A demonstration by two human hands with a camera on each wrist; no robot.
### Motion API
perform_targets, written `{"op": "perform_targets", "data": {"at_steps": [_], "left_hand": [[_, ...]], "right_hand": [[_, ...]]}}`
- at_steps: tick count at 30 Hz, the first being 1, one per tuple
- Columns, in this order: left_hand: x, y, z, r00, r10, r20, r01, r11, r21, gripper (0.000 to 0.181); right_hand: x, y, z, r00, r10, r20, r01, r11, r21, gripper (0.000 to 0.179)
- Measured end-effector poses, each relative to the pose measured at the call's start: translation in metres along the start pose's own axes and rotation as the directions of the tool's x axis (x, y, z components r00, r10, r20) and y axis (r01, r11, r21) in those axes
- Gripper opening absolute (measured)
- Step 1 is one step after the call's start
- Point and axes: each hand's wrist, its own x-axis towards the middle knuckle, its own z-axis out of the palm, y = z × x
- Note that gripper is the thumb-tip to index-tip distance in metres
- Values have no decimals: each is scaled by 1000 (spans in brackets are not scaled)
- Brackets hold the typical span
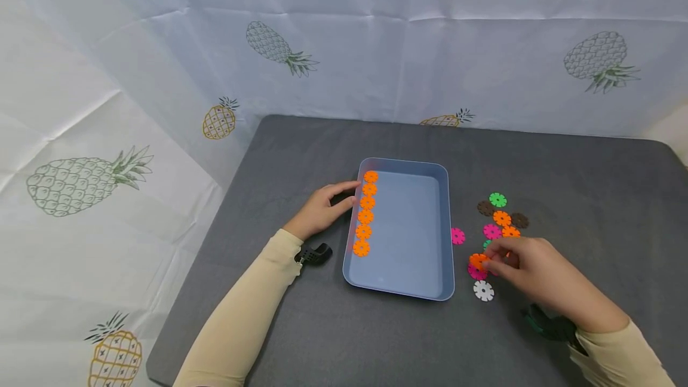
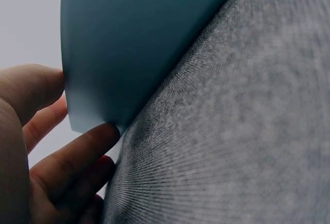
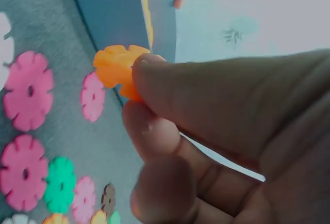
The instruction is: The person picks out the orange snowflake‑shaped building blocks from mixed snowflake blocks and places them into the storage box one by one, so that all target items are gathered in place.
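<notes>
My right hand [image 1: 529, 264] pinches an orange snowflake disc [image 3: 116, 69] between thumb and fingertips, above the loose pieces to the right of the tray. In the head view the held disc overlaps a pink disc [image 1: 476, 272]. At the left side of a blue-grey rectangular tray [image 1: 399, 295], my left hand [image 1: 321, 209] rests its fingertips against the outer wall [image 2: 118, 43], fingers extended. Inside the tray, several orange discs [image 1: 365, 216] lie in one column along the left wall.
Loose discs lie right of the tray: a white one [image 1: 483, 291], a green one [image 1: 498, 199], brown ones [image 1: 519, 220], more orange ones [image 1: 502, 218] and pink ones, one pink disc [image 1: 458, 236] close to the tray's right wall. A grey cloth [image 1: 301, 154] covers the table.
</notes>
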Motion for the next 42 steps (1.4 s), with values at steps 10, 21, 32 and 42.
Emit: {"op": "perform_targets", "data": {"at_steps": [10,21,32,42], "left_hand": [[0,-2,2,1000,-11,11,11,1000,-2,46],[1,-2,1,1000,0,5,0,1000,4,47],[1,0,0,1000,-12,-3,12,1000,8,47],[0,2,-1,1000,-14,2,13,1000,17,47]], "right_hand": [[19,-18,-6,994,-102,-33,104,994,41,17],[42,-48,1,993,-114,31,109,987,116,7],[68,-74,16,982,-176,61,168,978,121,2],[88,-89,32,974,-197,114,179,972,151,2]]}}
